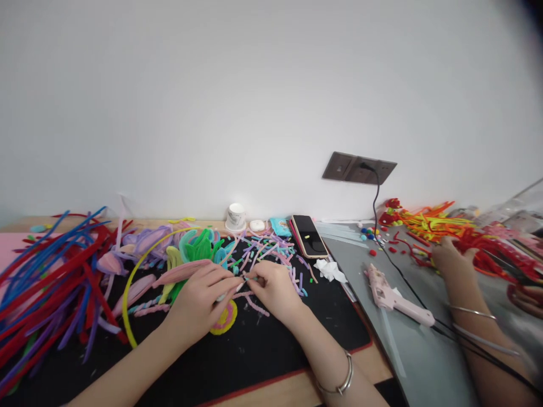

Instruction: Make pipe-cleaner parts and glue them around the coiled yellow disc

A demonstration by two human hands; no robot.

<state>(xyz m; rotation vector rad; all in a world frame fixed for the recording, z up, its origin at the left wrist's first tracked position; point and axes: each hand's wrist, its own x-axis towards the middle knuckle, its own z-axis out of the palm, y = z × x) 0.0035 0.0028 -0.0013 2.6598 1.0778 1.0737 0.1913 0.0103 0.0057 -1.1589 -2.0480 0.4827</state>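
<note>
My left hand [206,297] and my right hand [274,288] meet over the black mat [271,356], both pinching with the fingertips close together. Between them shows a tiny pale teal piece of pipe cleaner [246,278], mostly hidden by the fingers. A pink pipe-cleaner petal [182,274] reaches leftward from behind my left hand; whether it is held cannot be told. Under the left fingers lies a yellow and pink coiled disc [225,319]. Pink pipe-cleaner pieces [257,305] rest just below my right fingertips. Green pipe-cleaner leaves [199,246] stand behind the left hand.
Long red and blue pipe cleaners [85,265] crowd the left, beside a yellow hoop [127,294]. Cut pieces [267,246], a paper cup [236,216], a phone [309,236] and tissue [330,270] lie beyond. At right are a corded glue gun [396,299] and another person's hand [456,263].
</note>
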